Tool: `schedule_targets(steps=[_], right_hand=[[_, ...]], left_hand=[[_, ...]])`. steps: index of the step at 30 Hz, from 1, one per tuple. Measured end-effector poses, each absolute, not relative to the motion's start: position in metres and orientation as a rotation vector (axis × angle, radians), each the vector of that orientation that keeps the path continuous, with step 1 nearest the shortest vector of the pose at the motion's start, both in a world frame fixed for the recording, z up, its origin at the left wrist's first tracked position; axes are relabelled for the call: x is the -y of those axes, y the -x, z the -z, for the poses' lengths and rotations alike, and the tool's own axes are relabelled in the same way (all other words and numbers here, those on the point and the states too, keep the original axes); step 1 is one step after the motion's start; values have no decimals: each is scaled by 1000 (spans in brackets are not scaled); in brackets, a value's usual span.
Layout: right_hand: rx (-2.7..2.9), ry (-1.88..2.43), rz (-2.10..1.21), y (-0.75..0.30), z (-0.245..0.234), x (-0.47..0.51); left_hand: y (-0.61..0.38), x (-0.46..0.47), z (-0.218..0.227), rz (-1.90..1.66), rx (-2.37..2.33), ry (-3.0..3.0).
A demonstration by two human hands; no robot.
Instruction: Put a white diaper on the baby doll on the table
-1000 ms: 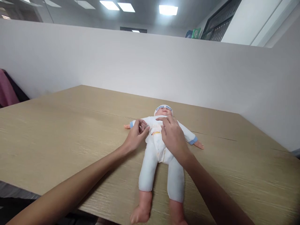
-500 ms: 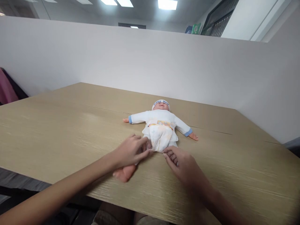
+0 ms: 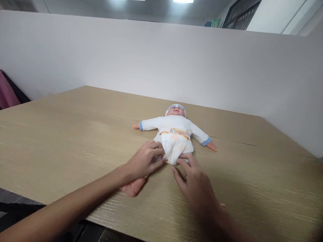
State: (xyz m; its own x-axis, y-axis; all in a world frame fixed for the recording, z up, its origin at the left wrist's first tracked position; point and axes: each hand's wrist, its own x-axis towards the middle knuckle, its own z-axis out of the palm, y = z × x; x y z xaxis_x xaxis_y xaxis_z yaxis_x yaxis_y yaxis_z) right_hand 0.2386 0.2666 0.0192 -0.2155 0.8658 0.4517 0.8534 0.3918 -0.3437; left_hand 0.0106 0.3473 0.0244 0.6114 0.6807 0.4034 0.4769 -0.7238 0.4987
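A baby doll (image 3: 175, 123) lies on its back with arms spread, in a white top with blue cuffs and a lettered white cap. Around its hips is a white diaper (image 3: 174, 144) with a patterned orange band across the waist. My left hand (image 3: 147, 158) is closed at the diaper's lower left edge, thumb and fingers pinched on it. At the lower right edge, my right hand (image 3: 195, 178) touches the diaper with its fingertips, its thumb held apart. One doll foot (image 3: 133, 187) shows beneath my left wrist; my hands and forearms hide most of the legs.
The doll rests on a wide wooden table (image 3: 75, 134) with a seam running across it. Behind the table rises a white partition (image 3: 126, 57). Pink cloth (image 3: 7, 89) hangs beyond the left edge.
My right hand's thumb has come away from its fingers, which now reach slightly higher along the diaper's edge. My left hand keeps its place. The camera view has shifted slightly.
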Motion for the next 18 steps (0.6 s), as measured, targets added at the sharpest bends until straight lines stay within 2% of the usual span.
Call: schedule_targets(steps=[8,18], right_hand=[[2012,1542,-199,-239,-18,-269],[1642,1501,-588,-244,-17,-281]], left_hand=[[-7,-342,-20,-905,-948,-2416],[-13,-343,-25,-844,-859,-2344]])
